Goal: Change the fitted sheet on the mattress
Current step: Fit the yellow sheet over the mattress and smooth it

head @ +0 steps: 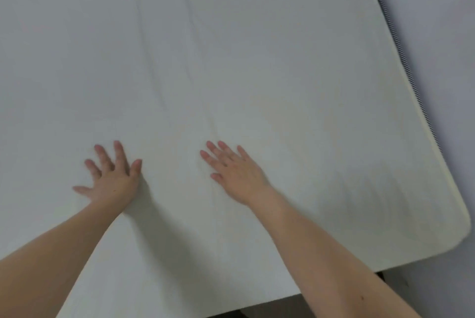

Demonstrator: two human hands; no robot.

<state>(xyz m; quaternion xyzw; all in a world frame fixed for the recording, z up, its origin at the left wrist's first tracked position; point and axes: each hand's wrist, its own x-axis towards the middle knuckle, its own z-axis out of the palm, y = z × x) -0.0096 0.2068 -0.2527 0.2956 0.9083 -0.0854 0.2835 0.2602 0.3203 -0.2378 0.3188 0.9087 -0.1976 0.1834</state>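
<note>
Sheet (257, 65) runs lengthwise away; left hand (113, 176), right hand (234, 173) flat on it, grips released.

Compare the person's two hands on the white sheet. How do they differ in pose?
The left hand has its fingers fanned wide apart; the right hand keeps its fingers closer together. The left hand points roughly straight away from the person; the right hand angles toward the left. The right hand's fingertips lie just below a long crease; the left hand lies on smoother cloth. Both lie flat, palm down, on the sheet, gripping nothing.
</note>
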